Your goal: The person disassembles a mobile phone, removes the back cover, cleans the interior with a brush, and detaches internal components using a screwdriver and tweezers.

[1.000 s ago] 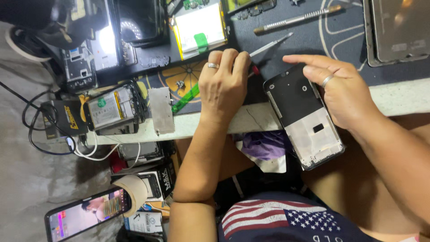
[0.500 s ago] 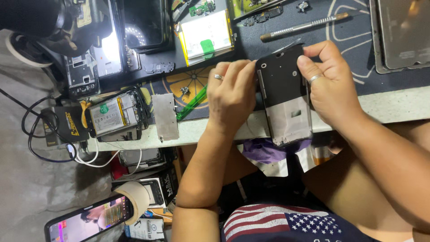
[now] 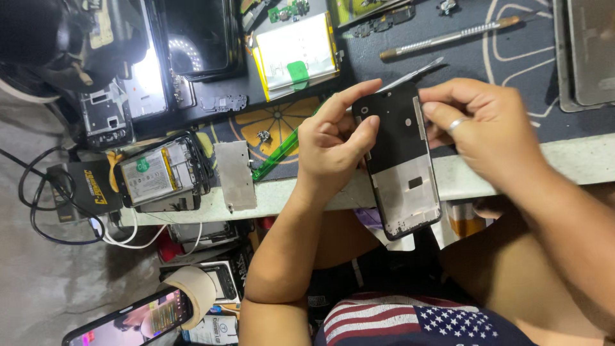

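1. Hands hold a black phone frame (image 3: 403, 160) upright over the front edge of the workbench (image 3: 576, 160), its lower end hanging past the edge above the person's lap
2. Left hand (image 3: 336, 144) grips the frame's left side: the forefinger stretches along the top corner, the thumb presses the near face, the other fingers are curled in behind
3. Right hand (image 3: 490, 131), with a ring on 1 finger, pinches the frame's right edge between thumb and bent fingers, closed on it
4. Frame shows a dark upper half and a pale grey lower panel with a small slot
5. Just behind the frame's top lies a slim metal tweezer (image 3: 410, 74); further back on the dark mat rests a metal-handled tool (image 3: 442, 40)
6. Left of the hands lie a green pen-like tool (image 3: 275, 154), a grey metal plate (image 3: 235, 174) and an opened phone (image 3: 160, 173) showing its battery
7. A loose silver battery with a green tab (image 3: 296, 54) sits at the back of the mat
8. Below the bench, a lit phone (image 3: 128, 320) shows at the lower left
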